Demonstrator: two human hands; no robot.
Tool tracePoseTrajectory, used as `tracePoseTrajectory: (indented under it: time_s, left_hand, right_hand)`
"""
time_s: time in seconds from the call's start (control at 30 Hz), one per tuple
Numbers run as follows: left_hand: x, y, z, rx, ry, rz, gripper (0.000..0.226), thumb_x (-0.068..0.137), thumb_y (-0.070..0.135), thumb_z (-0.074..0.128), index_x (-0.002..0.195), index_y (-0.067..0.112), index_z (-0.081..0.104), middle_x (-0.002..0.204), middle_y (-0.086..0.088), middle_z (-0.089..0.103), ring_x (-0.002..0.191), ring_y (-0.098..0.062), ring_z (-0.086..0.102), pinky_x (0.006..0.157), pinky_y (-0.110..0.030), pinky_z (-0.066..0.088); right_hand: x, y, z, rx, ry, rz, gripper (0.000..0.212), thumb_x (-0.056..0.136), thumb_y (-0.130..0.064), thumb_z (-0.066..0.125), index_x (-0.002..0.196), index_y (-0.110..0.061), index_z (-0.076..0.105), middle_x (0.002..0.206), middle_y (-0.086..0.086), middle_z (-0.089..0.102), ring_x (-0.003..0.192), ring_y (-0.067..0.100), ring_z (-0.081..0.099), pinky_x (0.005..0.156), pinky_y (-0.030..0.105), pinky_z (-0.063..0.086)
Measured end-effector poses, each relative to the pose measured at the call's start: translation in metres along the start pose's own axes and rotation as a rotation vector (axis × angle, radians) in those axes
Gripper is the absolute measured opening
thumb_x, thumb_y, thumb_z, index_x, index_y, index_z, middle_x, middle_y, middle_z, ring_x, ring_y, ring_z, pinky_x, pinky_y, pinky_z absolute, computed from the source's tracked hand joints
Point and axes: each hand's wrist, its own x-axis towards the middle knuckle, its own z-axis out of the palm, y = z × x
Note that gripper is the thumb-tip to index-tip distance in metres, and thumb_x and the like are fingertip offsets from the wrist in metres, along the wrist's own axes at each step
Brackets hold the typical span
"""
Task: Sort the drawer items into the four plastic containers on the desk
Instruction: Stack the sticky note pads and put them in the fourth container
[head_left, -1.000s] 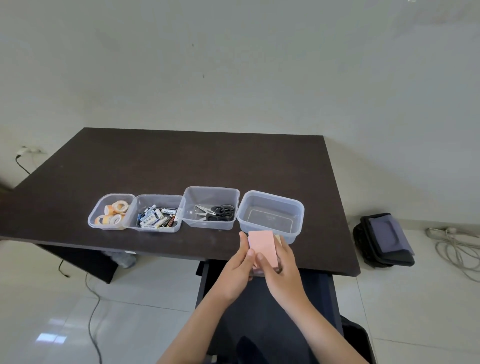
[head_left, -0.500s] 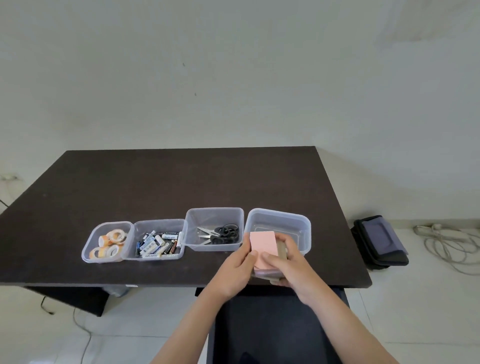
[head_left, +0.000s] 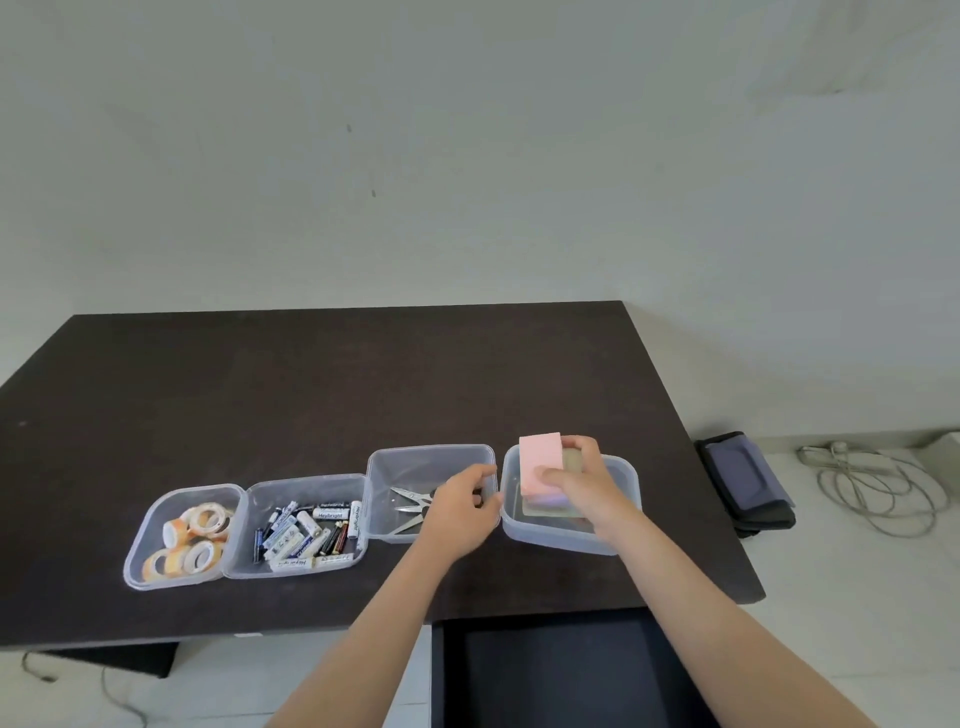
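Observation:
Four clear plastic containers stand in a row near the desk's front edge. The far-left container holds tape rolls, the second container holds batteries, the third container holds scissors. My right hand grips a stack of sticky-note pads, pink on top, tilted inside the rightmost container. My left hand hovers over the scissors container's right side, fingers loosely curled, holding nothing, just left of the pads.
The dark desk stretches back to a plain wall. An open dark drawer sits below the front edge. On the floor at right lie a dark bag and a coil of white cable.
Both hands carried the pad stack forward from the desk's front edge into the rightmost container. My left hand has let go and drawn left. The camera tilted upward.

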Motion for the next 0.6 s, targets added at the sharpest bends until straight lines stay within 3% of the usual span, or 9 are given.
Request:
tracePoseTrajectory:
  time_s: [0.17,0.37,0.5,0.6]
  left_hand:
    - [0.018,-0.010,0.004,0.092,-0.064,0.076,0.040,0.084,0.022,0.065,0.123,0.028,0.056,0.118,0.002,0.062,0.088,-0.016,0.061,0.091,-0.033,0.050]
    - [0.027,-0.023,0.008,0.083,-0.061,0.097,0.044,0.081,0.020,0.066,0.124,0.027,0.057,0.118,0.003,0.059,0.094,-0.017,0.062,0.091,-0.027,0.047]
    - [0.029,-0.027,0.011,0.076,-0.058,0.109,0.046,0.081,0.027,0.068,0.126,0.027,0.055,0.119,0.004,0.057,0.097,-0.015,0.062,0.092,-0.026,0.048]
    - [0.029,-0.027,0.013,0.080,-0.033,0.098,0.045,0.082,0.030,0.068,0.125,0.027,0.055,0.118,0.006,0.057,0.104,-0.013,0.059,0.095,-0.028,0.048]
  right_hand:
    - [0.024,0.016,0.024,-0.083,-0.037,0.093,0.051,0.082,-0.026,0.066,0.120,-0.030,0.032,0.121,0.002,0.051,0.106,0.021,0.049,0.083,0.034,0.041]
    - [0.042,0.023,0.026,-0.300,-0.165,0.181,0.060,0.082,-0.032,0.062,0.127,-0.016,0.027,0.117,0.003,0.052,0.108,0.019,0.053,0.097,0.041,0.047]
    - [0.042,0.021,0.025,-0.658,-0.127,0.136,0.069,0.080,-0.050,0.060,0.133,-0.022,0.025,0.135,0.011,0.035,0.120,0.028,0.041,0.098,0.043,0.042]
    - [0.041,0.024,0.017,-0.496,-0.137,0.093,0.059,0.084,-0.041,0.062,0.134,-0.025,0.034,0.137,0.006,0.043,0.108,0.020,0.048,0.089,0.034,0.044]
